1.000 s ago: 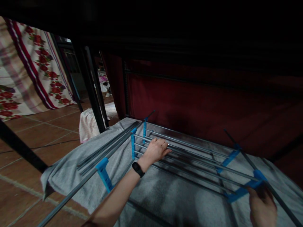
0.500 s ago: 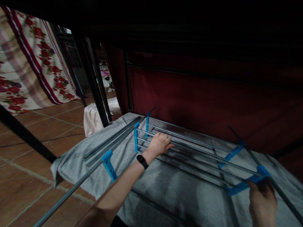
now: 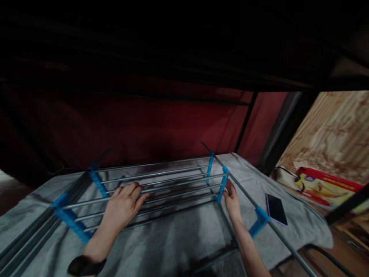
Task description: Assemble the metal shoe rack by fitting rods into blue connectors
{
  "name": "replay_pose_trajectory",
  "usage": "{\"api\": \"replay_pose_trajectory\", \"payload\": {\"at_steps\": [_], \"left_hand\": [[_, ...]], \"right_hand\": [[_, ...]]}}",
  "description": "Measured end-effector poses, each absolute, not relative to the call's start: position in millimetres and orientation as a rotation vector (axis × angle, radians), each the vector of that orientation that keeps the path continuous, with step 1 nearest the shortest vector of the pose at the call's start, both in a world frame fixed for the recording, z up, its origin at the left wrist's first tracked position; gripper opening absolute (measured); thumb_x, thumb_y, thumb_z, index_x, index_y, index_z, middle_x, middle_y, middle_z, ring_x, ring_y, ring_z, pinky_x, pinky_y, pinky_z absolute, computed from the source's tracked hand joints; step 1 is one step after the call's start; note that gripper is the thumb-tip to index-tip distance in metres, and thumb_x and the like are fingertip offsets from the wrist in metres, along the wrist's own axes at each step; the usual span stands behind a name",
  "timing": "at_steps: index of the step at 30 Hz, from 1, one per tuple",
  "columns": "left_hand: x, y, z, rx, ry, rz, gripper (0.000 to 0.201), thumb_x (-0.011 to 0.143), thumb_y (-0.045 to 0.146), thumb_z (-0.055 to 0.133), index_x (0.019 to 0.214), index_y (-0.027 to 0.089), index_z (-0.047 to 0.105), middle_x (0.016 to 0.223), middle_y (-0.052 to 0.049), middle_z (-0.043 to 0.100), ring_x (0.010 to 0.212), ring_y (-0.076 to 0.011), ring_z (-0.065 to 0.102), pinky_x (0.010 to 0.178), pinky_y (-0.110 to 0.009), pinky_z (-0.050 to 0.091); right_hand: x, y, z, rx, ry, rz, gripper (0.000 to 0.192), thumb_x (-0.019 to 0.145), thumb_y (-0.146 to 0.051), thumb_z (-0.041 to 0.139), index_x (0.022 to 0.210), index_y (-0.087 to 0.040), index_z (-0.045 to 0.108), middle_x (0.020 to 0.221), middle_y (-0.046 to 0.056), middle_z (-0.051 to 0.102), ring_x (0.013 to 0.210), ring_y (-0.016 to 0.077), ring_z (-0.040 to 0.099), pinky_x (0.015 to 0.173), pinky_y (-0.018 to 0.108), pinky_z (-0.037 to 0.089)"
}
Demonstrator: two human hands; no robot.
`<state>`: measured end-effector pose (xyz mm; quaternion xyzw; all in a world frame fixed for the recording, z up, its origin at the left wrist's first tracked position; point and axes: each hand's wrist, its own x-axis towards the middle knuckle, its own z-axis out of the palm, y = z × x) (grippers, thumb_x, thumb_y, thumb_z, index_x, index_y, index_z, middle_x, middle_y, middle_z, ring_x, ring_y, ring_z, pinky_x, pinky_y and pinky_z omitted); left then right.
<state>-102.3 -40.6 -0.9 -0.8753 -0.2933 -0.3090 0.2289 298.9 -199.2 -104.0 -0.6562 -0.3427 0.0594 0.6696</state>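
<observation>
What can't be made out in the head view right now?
- Right hand at the blue plastic end bracket: fingertips are behind it, so the grip is unclear.
- Black wristband on the left arm: cut off by the bottom edge.
- Long grey metal side rod: runs out of the bottom edge.
- Space above the dark red fabric wall: too dark.
- Flat dark rectangular device: too small to identify.

A grey blanket (image 3: 178,238) covers the whole low surface, a bit rumpled toward its right edge. A dark phone (image 3: 276,209) lies flat on it near that right edge, screen up. Behind everything hangs a dark red curtain (image 3: 161,123), with thin black frame bars crossing it. Off the right side there's a plywood board (image 3: 328,130) leaning up, and a red and yellow box (image 3: 323,184) at its foot with a black cable (image 3: 296,181) looped over it.
</observation>
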Motion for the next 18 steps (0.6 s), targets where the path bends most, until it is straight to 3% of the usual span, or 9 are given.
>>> {"api": "replay_pose_trajectory", "payload": {"at_steps": [6,13,18], "left_hand": [[-87,-42,1,-2.46,-0.808,-0.808,0.045,0.108,0.047,0.037,0.101,0.021,0.073,0.09,-0.008,0.077,0.082,-0.026,0.071,0.077,-0.038,0.048],[-84,-42,2,-2.49,-0.909,-0.751,0.05,0.107,0.05,0.035,0.09,0.021,0.072,0.087,-0.008,0.078,0.079,-0.0269,0.072,0.074,-0.037,0.049],[-82,-46,7,-2.534,-0.94,-0.698,0.05,0.108,0.049,0.033,0.091,0.02,0.071,0.086,-0.008,0.077,0.083,-0.0276,0.073,0.077,-0.037,0.049]], "right_hand": [[276,-210,-134,-1.56,-0.618,0.244,0.069,0.08,-0.043,0.052,0.144,-0.018,0.054,0.148,0.016,0.059,0.132,0.0296,0.06,0.111,0.045,0.048],[222,-218,-170,-1.854,-1.117,0.483,0.051,0.08,-0.026,0.051,0.127,-0.02,0.069,0.139,0.01,0.068,0.132,0.0312,0.061,0.115,0.044,0.045],[197,-226,-180,-2.035,-1.412,0.537,0.053,0.074,-0.017,0.058,0.124,-0.017,0.075,0.147,0.013,0.063,0.137,0.0418,0.056,0.116,0.052,0.044]]}}
